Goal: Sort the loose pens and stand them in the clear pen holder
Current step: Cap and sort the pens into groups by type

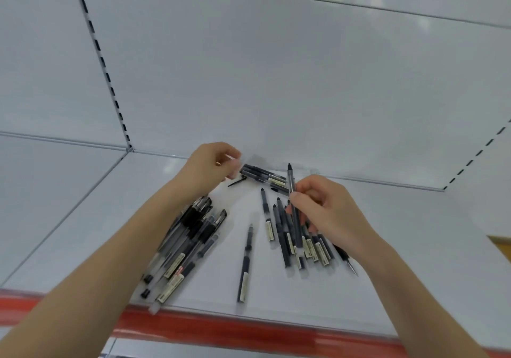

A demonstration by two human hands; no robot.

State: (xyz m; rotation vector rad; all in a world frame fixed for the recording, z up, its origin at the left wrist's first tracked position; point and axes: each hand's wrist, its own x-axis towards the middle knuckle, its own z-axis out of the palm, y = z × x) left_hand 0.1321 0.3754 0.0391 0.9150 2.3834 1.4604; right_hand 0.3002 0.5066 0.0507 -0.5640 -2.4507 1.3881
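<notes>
Head view: a red edge strip fronts the white shelf. A heap of black gel pens lies under the left forearm, and a single pen lies alone mid-shelf. A fanned row of pens lies beneath the right hand, which pinches an upright black pen. Farther back lie three pens. Just beside them, the left hand, fingers curled, pinches a small pale piece, too blurred to name.
</notes>
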